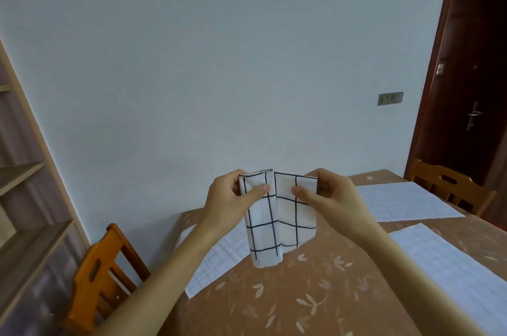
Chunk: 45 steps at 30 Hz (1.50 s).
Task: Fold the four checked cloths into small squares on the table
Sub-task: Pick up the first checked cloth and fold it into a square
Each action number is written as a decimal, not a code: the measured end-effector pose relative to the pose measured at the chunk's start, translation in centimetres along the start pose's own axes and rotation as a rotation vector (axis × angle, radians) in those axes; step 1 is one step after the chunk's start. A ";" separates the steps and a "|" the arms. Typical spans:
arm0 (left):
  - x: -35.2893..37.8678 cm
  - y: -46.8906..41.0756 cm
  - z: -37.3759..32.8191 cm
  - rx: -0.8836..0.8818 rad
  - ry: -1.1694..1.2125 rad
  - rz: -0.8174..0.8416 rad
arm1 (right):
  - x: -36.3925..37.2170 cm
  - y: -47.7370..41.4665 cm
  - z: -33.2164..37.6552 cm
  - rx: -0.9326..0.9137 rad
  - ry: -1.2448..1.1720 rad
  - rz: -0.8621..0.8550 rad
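Note:
A white cloth with a wide dark check [277, 220] hangs in the air above the table, folded into a narrow strip and creased down its middle. My left hand [230, 198] pinches its top left corner and my right hand [329, 193] pinches its top right corner. Its lower end reaches down close to the table [301, 294]. Three fine-checked white cloths lie flat: one at the left edge [216, 261], partly behind my left arm, one at the far right [406, 201], and one at the near right [450, 267].
The table wears a brown cloth with a leaf pattern. A wooden chair [101, 275] stands at the left side and another [450, 187] at the far right corner. A shelf unit [24, 184] lines the left wall, and a dark door [472, 83] is at the right.

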<state>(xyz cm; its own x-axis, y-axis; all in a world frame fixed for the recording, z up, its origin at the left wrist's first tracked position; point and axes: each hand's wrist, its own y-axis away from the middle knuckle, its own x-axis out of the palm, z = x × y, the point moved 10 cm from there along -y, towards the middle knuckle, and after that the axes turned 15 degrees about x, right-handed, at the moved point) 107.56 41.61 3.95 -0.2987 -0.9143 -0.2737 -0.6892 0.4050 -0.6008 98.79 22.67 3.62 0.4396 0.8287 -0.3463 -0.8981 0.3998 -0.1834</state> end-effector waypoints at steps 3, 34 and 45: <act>0.2 0.0 0.0 0.010 -0.075 -0.053 | 1.2 1.5 1.0 -0.040 -0.110 0.000; 4.8 2.1 0.5 -0.139 0.177 0.249 | 1.6 1.9 -2.5 0.064 -0.205 0.158; 5.7 3.7 1.0 -0.179 0.212 0.349 | 2.1 1.9 -3.8 0.138 -0.294 0.288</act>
<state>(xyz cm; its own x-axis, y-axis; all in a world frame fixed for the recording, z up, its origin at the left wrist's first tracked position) 104.01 37.90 -0.57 -0.6497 -0.7124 -0.2652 -0.6211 0.6987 -0.3551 98.07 23.66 -0.94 0.1657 0.9825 -0.0845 -0.9858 0.1675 0.0139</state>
